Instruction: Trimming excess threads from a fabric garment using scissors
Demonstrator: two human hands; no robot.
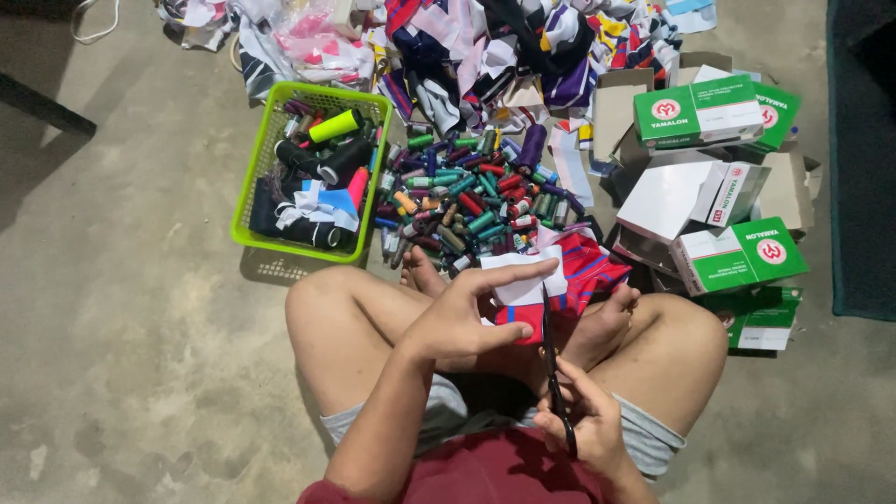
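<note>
Left hand (pixel 462 317): fingers spread flat and pinched on a red, white and blue fabric piece (pixel 546 285), holding it taut over the crossed legs so the blades meet a firm edge; right hand (pixel 583 420): fingers closed through the handles of dark scissors (pixel 553 364), blades pointing up into the cloth, apparently part open, though the view is dim. Ahead, near the feet: heap of thread spools (pixel 467 201); green basket (pixel 252 177) of larger cones beside it; green and white boxes (pixel 737 257) to the right; fabric scraps (pixel 485 47) beyond. Surface: bare concrete floor (pixel 140 355), mottled; dark rug edge at far right.
</note>
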